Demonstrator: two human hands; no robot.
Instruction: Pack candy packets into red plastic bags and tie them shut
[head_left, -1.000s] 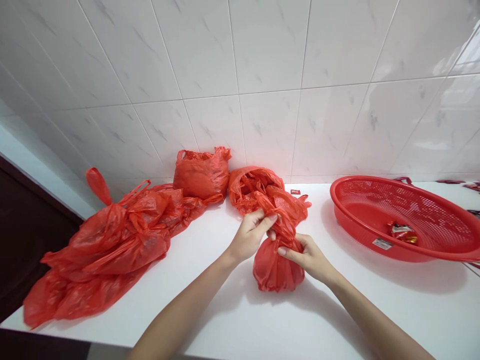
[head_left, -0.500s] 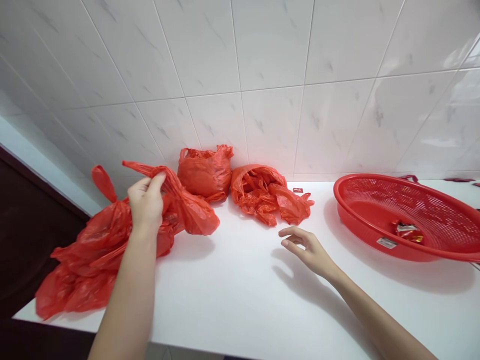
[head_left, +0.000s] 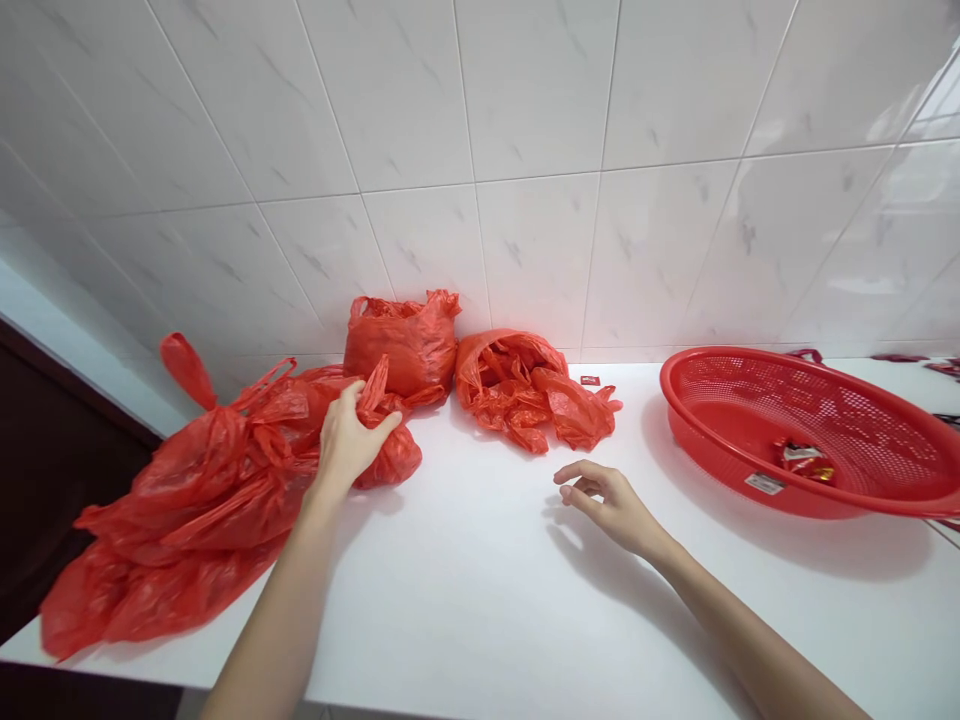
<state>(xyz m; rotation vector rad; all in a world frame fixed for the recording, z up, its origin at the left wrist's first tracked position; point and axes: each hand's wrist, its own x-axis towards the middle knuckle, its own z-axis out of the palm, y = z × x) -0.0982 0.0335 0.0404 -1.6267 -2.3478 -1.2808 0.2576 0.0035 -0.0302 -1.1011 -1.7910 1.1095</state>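
My left hand (head_left: 349,437) is at a small knotted red plastic bag (head_left: 391,458), its thumb spread away from the fingers. The fingertips are close to the bag's top, partly hidden behind the hand; whether they touch it I cannot tell. Left of it lies a heap of filled, tied red plastic bags (head_left: 202,500), reaching to the front edge. Over the white tabletop (head_left: 480,600) hovers my right hand (head_left: 611,505), loosely curled with fingers apart and holding nothing. Beyond it a crumpled red plastic bag (head_left: 517,380) gapes towards me with more red plastic inside.
A full red bag (head_left: 401,345) stands against the tiled wall (head_left: 540,250). On the right sits a big red perforated basket (head_left: 712,450) with shiny small packets (head_left: 804,462) inside. A tiny red packet (head_left: 590,380) lies near the wall.
My left hand has let go of the small bag's twisted top and spread its fingers. That bag now rests against the heap. My right hand has barely moved.
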